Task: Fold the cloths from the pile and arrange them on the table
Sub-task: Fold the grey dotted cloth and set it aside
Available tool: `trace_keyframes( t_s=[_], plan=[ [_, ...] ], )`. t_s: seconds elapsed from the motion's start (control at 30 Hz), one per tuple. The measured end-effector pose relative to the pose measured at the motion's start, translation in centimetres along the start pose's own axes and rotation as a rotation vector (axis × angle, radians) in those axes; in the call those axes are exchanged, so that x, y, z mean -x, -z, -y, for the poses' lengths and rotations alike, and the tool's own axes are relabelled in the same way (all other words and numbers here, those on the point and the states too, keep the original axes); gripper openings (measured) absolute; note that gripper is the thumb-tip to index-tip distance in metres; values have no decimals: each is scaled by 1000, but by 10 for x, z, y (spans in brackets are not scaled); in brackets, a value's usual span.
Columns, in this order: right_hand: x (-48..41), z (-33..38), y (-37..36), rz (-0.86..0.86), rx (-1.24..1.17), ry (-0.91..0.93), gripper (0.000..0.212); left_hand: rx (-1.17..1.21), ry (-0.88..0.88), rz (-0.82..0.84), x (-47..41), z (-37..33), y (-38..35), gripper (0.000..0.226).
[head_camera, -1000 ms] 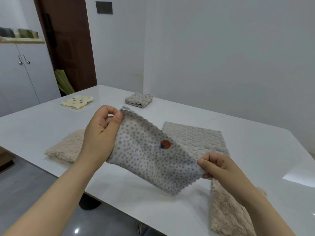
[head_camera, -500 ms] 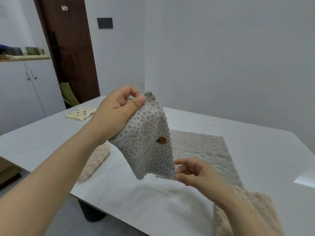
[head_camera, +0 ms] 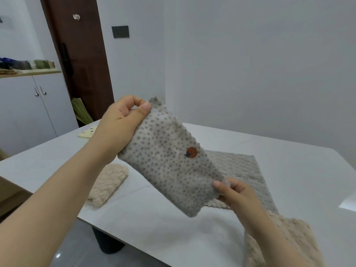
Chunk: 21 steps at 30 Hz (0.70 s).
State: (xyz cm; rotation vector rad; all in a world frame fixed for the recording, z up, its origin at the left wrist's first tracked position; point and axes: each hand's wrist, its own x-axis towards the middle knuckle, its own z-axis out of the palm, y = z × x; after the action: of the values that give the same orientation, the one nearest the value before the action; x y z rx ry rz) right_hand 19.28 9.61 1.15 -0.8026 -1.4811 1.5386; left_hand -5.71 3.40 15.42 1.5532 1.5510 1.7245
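Head view: a pale grey fleece cloth with dark grey dots and a small round orange patch (head_camera: pixel 169 162) hangs in the air above the white table (head_camera: pixel 300 176), stretched on a slant between both hands. The left hand (head_camera: pixel 119 130) pinches the cloth's upper corner at eleven o'clock, its thumb pressed on the fabric against curled fingers. The right hand (head_camera: pixel 238 195) pinches the lower edge at four o'clock, thumb on the front and fingers behind. The cloth's bottom corner points down at six o'clock, clear of the tabletop.

At three o'clock from the held cloth, a grey waffle-textured cloth (head_camera: pixel 240 168) lies flat on the table, partly hidden behind it. At eight o'clock a folded cream fluffy cloth (head_camera: pixel 107 182) rests near the table's near edge. At five o'clock, under the right forearm, a beige knobbly cloth (head_camera: pixel 289 237) lies by the waffle cloth; whether they overlap is unclear. At ten o'clock, farther off, a pale yellow spotted cloth (head_camera: pixel 86 132) shows beside the left wrist. A white two-door cabinet (head_camera: pixel 28 112) stands at nine o'clock, a dark brown door (head_camera: pixel 81 54) at eleven.
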Motion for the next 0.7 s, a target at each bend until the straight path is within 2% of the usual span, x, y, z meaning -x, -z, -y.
trace_keyframes(
  t_s=[0.07,0.13,0.27,0.33,0.4,0.53,0.7],
  plan=[
    [2,3,3,-100,-212,-34,39,38,45,-49,4,10,1,15],
    [2,6,4,-208,-279,-33,42,61,94,-84,12,22,0,16],
    [3,14,-1,-403,-63,130,26,-27,135,-207,35,51,-7,20],
    [4,14,-2,-476,72,211,32,-126,117,-255,46,64,-11,21],
    [5,12,-1,-498,227,252,40,-197,91,-274,56,72,-15,22],
    [9,10,2,-526,375,238,35,-260,102,-266,76,85,-23,22],
    [13,15,2,-488,486,194,45,-165,181,-275,93,93,-31,23]
  ],
)
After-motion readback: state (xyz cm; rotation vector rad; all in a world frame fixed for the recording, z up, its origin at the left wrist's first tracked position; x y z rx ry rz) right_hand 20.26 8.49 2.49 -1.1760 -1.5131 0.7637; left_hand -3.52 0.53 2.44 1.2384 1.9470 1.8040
